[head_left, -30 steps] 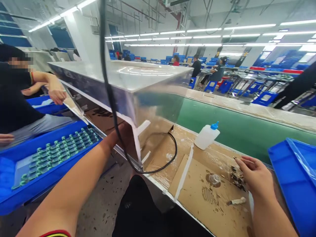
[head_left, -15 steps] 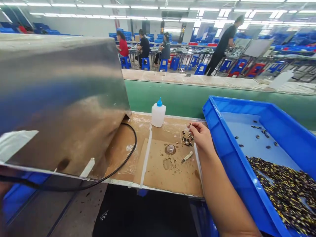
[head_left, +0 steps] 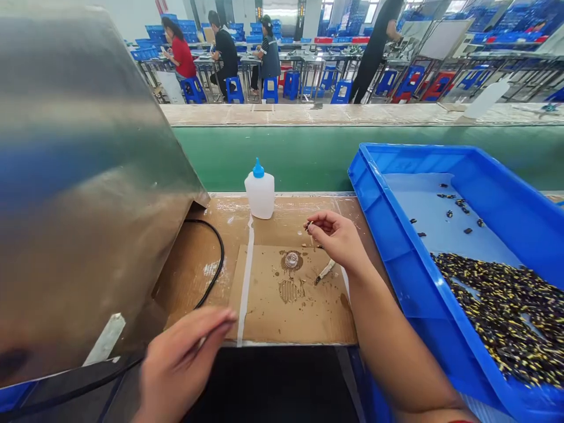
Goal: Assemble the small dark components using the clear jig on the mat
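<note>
My right hand rests on the cardboard-covered bench, its fingers pinched on a small dark part at the fingertips. Just below it lie a small clear cap in a brown stain and a small white brush-like tool. My left hand hovers at the bench's near edge, motion-blurred, fingers stretched out together with nothing visible in them. A white squeeze bottle with a blue nozzle stands behind the cap.
A blue bin at the right holds several small black-and-yellow parts. A large shiny metal housing fills the left, with a black cable looping from it. A green conveyor belt runs behind. People sit at far tables.
The view swung right and down from the metal housing to the bench. My left hand came off the housing to the bench's near edge. My right hand shifted slightly left, lifting a part from the pile.
</note>
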